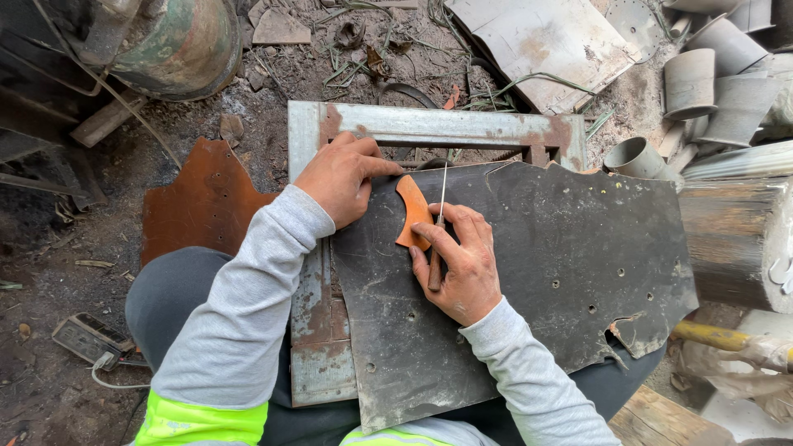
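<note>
Far left: a rusty brown metal plate (pixel 202 202) lies flat on the dirt, and a small grey box with a cord (pixel 89 339) sits near my knee.
Frame: a grey metal frame (pixel 429 125) with rust spots lies under my work.
My left hand (pixel 340 177): it lies on the top left corner of the big dark metal sheet (pixel 562 272) and grasps nothing. My fingers are a bit bent and they press down. My fingertips point at the orange piece.
Orange piece: a small curved orange template (pixel 413 211) lies flat on the dark sheet, between my two hands.
My right hand (pixel 462 264): it is closed around a thin scriber with a wooden handle (pixel 436 252). The thin metal tip points up along the orange piece's edge, I think touching it.
Right side: grey metal cups (pixel 702 91) lie in a pile, well apart from my hands, with a yellow handle (pixel 710 334) lower down.
</note>
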